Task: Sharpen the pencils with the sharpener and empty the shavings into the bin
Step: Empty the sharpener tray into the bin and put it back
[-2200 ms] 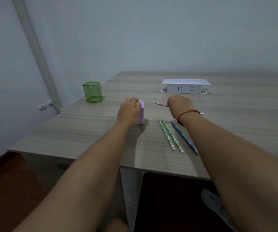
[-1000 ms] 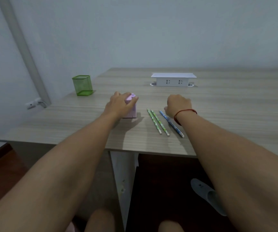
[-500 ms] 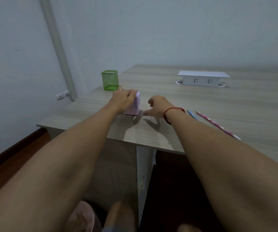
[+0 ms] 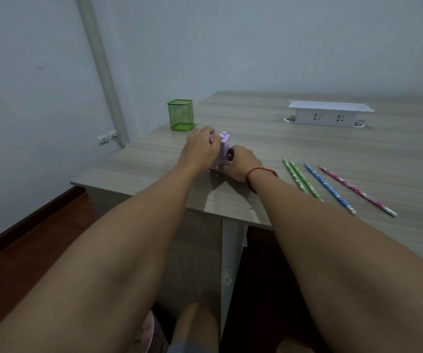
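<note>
The left hand (image 4: 200,147) is clamped over the lilac plastic pencil sharpener (image 4: 223,145), a small boxy block, with the fingers curled across its top and far side and the palm against its left face. The right hand (image 4: 241,163) comes in from the other side. Its fingers are bent in against the sharpener's lower right face and seem to pinch a small part there, though the back of the hand hides exactly what it holds. A thin red cord bracelet (image 4: 258,171) circles that wrist.

The sharpener stands upright on the pale wood-grain table (image 4: 370,154), close to its near left corner. Well to the right of the hands, four pencils lie side by side on the table, apart from both hands, with their sharpened tips pointing away: two green patterned pencils (image 4: 299,177) nearly touching each other, then a blue patterned pencil (image 4: 328,187), then a pink patterned pencil (image 4: 355,190) a little further out.

Behind the left hand, near the table's left edge, stands a square green wire-mesh pen holder (image 4: 180,114). A white rectangular socket box (image 4: 330,115) sits further back on the right.
</note>
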